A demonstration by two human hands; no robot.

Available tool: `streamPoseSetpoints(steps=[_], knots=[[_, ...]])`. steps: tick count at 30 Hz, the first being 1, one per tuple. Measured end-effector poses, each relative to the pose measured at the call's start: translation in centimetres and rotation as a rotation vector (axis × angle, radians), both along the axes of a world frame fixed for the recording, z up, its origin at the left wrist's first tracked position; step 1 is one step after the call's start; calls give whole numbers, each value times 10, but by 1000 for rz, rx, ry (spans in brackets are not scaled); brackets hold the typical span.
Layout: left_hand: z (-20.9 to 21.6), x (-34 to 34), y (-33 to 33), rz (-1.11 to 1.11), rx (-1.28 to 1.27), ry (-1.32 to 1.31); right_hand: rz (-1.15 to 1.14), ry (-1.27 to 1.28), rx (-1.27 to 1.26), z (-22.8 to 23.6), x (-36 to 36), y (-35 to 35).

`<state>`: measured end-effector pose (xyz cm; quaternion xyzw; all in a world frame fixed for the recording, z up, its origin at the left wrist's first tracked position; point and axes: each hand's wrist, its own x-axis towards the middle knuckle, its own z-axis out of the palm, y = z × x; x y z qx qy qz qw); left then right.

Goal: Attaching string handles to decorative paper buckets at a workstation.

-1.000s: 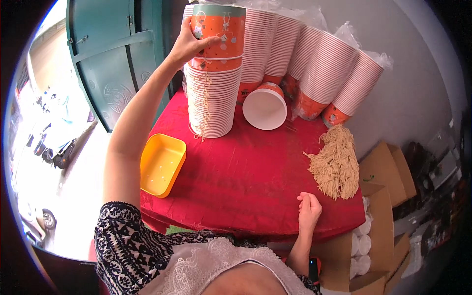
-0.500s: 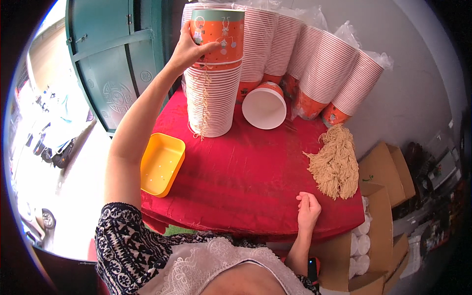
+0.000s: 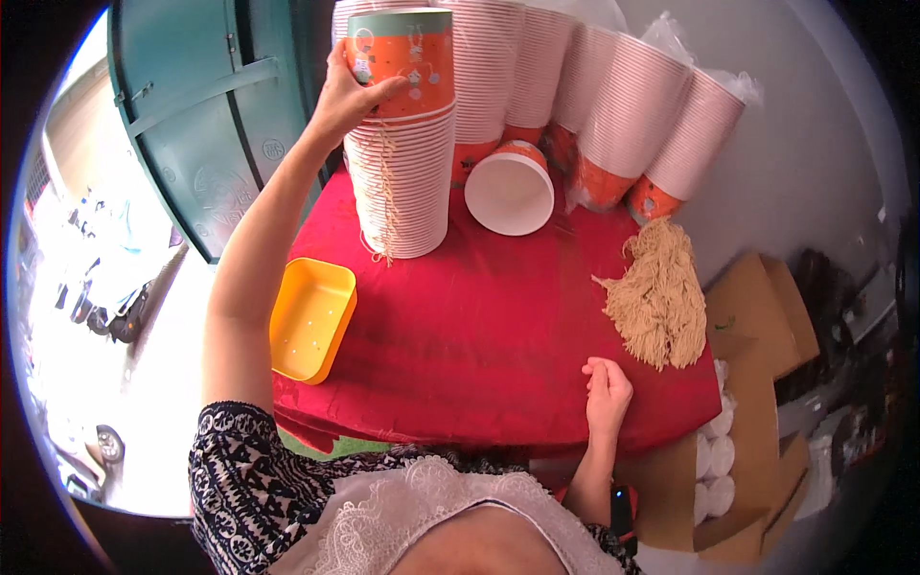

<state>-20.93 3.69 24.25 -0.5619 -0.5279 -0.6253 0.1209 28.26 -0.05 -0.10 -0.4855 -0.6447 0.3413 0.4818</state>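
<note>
My left hand (image 3: 351,103) is closed on the side of an orange paper tub (image 3: 407,72) with a green band, thumb across its front. That tub sits upside down on top of a tall stack of nested tubs (image 3: 412,192), whose white rims show. Tan strings (image 3: 386,192) hang down the front of the stack. Over the table's near right part, my right hand (image 3: 609,395) is curled closed; whatever its fingers hold, if anything, is hidden. A bundle of tan strings (image 3: 661,302) lies just beyond it on the red tablecloth (image 3: 470,335).
A yellow tray (image 3: 311,321) with small white bits stands at the left edge. One tub (image 3: 510,192) lies on its side, mouth toward me. Behind it lean several plastic-wrapped tub stacks (image 3: 632,105). A cardboard box (image 3: 757,402) with white rolls stands right of the table.
The top tub has sunk further onto the stack; the orange band under its rim is now covered. My left hand stays on it. The right hand barely differs. The whole view has shifted slightly.
</note>
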Motion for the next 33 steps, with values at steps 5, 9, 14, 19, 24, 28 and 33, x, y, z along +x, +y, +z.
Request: streamPoseSetpoints(steps=[5,9,14,19,24,28,33], knots=[[-3,4,-1,-61,-3,9,-3,-1,21,2,0,-5],[-7,10,-1,-26,-47,19,-1,29,133,-8,1,-1],[-11,8,14,-55,-31,103,9,91,216,-9,4,4],[-1,-31,2,-130,-160,12,-124,305,303,4,32,-14],[-45,-8,-11,542,-52,274,-458,506,224,-34,99,-29],[-69,109,-67,190,-25,314,-760,400,-63,-128,153,-28],[-106,208,-141,-389,-328,327,-562,695,-853,-189,132,-40]])
